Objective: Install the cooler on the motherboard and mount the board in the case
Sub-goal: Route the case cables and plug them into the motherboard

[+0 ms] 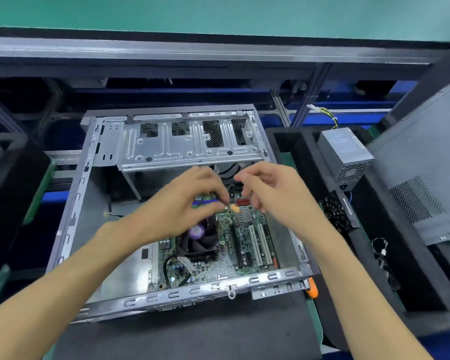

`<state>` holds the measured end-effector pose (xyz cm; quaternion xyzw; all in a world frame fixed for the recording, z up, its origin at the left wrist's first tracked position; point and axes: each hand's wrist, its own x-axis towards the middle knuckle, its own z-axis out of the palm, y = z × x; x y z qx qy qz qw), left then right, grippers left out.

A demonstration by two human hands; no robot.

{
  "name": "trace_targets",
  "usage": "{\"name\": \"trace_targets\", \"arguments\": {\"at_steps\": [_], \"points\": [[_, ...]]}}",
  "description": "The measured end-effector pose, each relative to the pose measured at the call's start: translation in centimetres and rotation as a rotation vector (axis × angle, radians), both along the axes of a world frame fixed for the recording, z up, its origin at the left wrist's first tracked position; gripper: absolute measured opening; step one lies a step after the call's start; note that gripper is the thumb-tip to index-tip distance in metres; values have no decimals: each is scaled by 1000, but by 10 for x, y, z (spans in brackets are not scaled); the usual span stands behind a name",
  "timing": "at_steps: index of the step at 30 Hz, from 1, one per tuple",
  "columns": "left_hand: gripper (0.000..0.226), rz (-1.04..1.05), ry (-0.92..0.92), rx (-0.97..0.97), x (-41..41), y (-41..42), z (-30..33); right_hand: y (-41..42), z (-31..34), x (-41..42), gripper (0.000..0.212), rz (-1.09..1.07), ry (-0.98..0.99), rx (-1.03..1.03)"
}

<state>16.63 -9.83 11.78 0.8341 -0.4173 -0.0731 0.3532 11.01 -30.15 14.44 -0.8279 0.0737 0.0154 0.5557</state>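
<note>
Motherboard (234, 245) lies flat inside case (70, 209), cooler (199, 240) seated on it, fan up. Both hands hover above the board's far edge, just beyond the cooler. Left hand (182, 203) curled, fingertips pinching something small, too blurred to identify. Right hand (273, 193) loosely curled, holding nothing visible.

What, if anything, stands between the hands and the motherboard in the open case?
Nothing visible does. The case is open on top, and the left hand and right hand hover directly over the motherboard, near the cooler. The drive cage sits beyond them, out of the way.
</note>
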Motion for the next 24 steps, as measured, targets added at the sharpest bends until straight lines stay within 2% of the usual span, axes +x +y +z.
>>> {"name": "trace_targets", "arguments": {"at_steps": [6,9,16,19,20,22,24], "points": [[10,189,301,-384,-2,-25,21,-8,13,-5,15,58,45,645],[13,214,442,-561,-8,-34,21,-10,16,-7,29,88,60,810],[16,294,562,-650,-15,-41,24,-10,12,-6,20,66,101,908],[15,372,683,-639,-15,-38,26,-11,11,-5,15,76,108,923],[25,401,778,-630,-14,-35,27,-11,10,-5,14,82,111,924],[43,354,1081,-610,-13,-27,29,-11,10,-5,17,101,113,905],[47,255,1317,-603,-16,-23,31,-11,10,-5,17,123,106,859]]}}
